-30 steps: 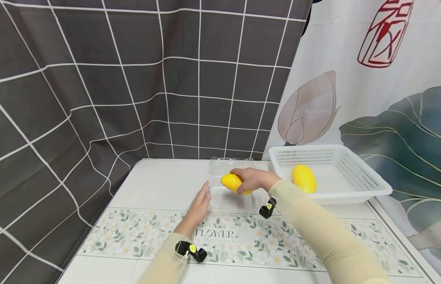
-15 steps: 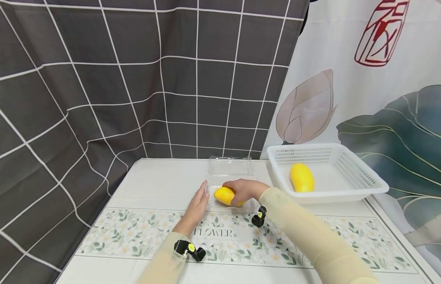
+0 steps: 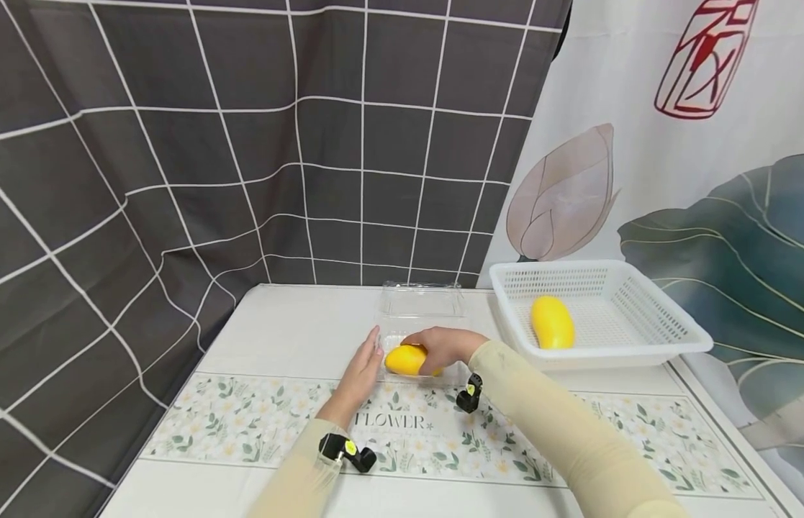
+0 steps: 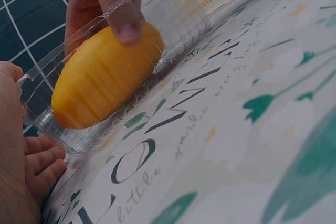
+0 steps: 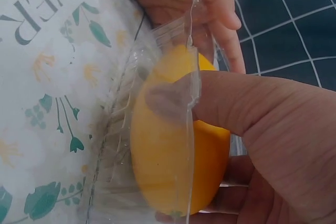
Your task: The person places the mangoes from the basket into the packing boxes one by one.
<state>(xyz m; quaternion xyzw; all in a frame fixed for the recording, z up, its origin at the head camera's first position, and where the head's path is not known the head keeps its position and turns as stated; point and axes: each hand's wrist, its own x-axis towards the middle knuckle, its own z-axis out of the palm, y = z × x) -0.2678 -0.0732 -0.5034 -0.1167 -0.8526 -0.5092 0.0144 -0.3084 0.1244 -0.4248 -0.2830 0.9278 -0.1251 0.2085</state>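
Note:
A yellow mango lies lengthwise inside a clear plastic clamshell box, whose lid stands folded back on the far side. My right hand reaches in from the right and grips the mango, thumb on the near side and fingers behind. In the right wrist view, the thumb shows through the box's clear wall, against the mango. My left hand rests against the left end of the box with its fingers extended. The left wrist view shows the mango low in the box, behind the ribbed front wall.
A white perforated plastic basket stands to the right, with another mango in it. The table has a white cloth with a floral band. A dark checked curtain hangs behind and to the left.
My right hand has lowered the mango into the clear box, moving it slightly left and toward me. The left hand has kept its place at the box's end.

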